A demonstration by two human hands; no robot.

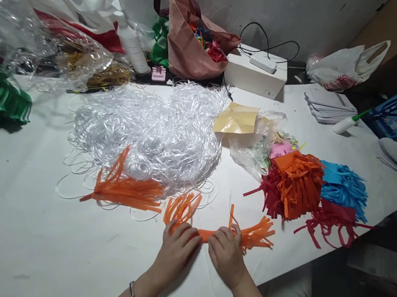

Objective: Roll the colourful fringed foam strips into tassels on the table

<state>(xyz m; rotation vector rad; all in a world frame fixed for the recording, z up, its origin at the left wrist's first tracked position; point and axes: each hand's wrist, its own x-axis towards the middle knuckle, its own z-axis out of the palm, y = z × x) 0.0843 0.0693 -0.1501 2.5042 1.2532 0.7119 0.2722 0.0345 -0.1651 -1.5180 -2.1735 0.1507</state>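
Note:
Both hands hold a strip of orange fringed tissue paper point(205, 235) down near the table's front edge. Around its left part the fingers of my left hand point(178, 249) are closed, and loose fringe fans out beyond them. My right hand point(227, 254) grips the strip a short way to the right, with more fringe spreading past it. What lies under the fingertips is hidden. To the left rests an orange paper tassel point(128, 191), its top twisted. Behind it spreads a big heap of shiny white string point(155, 131).
Stacks of orange fringed paper point(301, 186), blue fringed paper point(346, 188) and red fringed paper point(336, 222) lie to the right. A pink bag point(193, 41), a white box point(256, 74) and a glue bottle point(345, 125) stand further back. Green fringed paper point(1, 100) sits at left.

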